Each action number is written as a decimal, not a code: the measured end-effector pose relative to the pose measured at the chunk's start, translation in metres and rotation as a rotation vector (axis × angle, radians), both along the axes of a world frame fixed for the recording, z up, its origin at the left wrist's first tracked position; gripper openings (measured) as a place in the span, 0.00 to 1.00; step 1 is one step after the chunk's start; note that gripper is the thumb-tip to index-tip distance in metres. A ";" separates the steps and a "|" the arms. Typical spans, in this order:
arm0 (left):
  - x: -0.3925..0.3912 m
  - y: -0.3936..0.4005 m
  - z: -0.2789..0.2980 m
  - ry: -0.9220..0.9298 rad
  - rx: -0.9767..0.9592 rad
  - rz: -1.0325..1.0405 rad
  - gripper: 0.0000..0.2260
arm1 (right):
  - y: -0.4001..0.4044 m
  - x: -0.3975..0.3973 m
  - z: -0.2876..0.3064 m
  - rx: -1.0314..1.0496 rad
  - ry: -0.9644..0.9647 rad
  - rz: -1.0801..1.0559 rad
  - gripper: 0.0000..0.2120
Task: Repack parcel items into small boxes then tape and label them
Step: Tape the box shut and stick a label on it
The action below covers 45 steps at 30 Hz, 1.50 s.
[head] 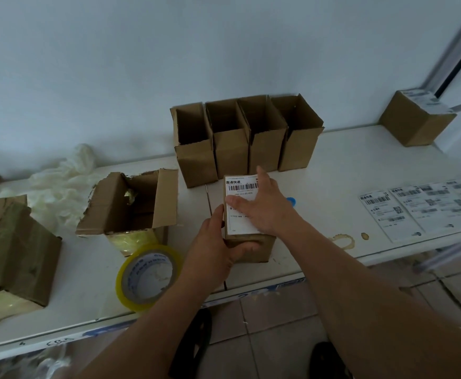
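A small closed cardboard box (262,248) stands on the white table (347,170) near its front edge. A white shipping label (239,187) with a barcode lies on the box's top. My left hand (215,247) grips the box's near left corner, thumb along the side. My right hand (262,206) lies flat on the label with straight fingers, pressing it down. A roll of clear yellowish tape (148,274) leans on the table just left of my left forearm.
Several open empty small boxes (247,138) stand in a row behind. A torn open parcel (131,206) and another (13,255) sit at left, beside crumpled plastic wrap (62,184). Label sheets (421,209) lie at right. A labelled box (415,119) stands far right.
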<state>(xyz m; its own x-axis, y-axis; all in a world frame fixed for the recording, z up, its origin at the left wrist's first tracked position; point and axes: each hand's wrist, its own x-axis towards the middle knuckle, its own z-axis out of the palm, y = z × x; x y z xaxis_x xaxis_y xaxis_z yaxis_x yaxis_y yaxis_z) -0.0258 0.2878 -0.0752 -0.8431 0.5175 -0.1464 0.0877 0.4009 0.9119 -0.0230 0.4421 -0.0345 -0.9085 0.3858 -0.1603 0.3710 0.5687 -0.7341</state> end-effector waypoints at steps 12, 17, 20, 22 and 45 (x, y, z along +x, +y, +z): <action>0.005 -0.003 0.016 0.035 -0.045 -0.059 0.31 | 0.008 0.000 -0.006 -0.161 0.048 -0.101 0.46; 0.008 0.002 0.013 -0.096 -0.003 -0.002 0.33 | 0.008 -0.002 -0.014 -0.210 0.090 -0.124 0.42; 0.011 0.005 0.016 -0.238 0.049 0.050 0.25 | 0.009 -0.003 -0.008 -0.207 0.024 -0.115 0.42; 0.011 0.008 0.017 -0.287 0.061 0.070 0.30 | 0.012 -0.008 0.002 0.056 -0.078 -0.085 0.45; 0.018 0.017 0.026 -0.415 0.168 0.184 0.05 | 0.010 0.005 0.003 0.163 0.032 -0.127 0.28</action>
<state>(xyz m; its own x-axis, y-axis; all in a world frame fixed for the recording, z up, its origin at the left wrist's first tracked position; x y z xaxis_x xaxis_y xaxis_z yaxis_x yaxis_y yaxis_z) -0.0074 0.3048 -0.0490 -0.8108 0.4101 -0.4176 -0.3563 0.2200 0.9081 -0.0179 0.4519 -0.0316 -0.8543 0.5164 -0.0583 0.4257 0.6309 -0.6487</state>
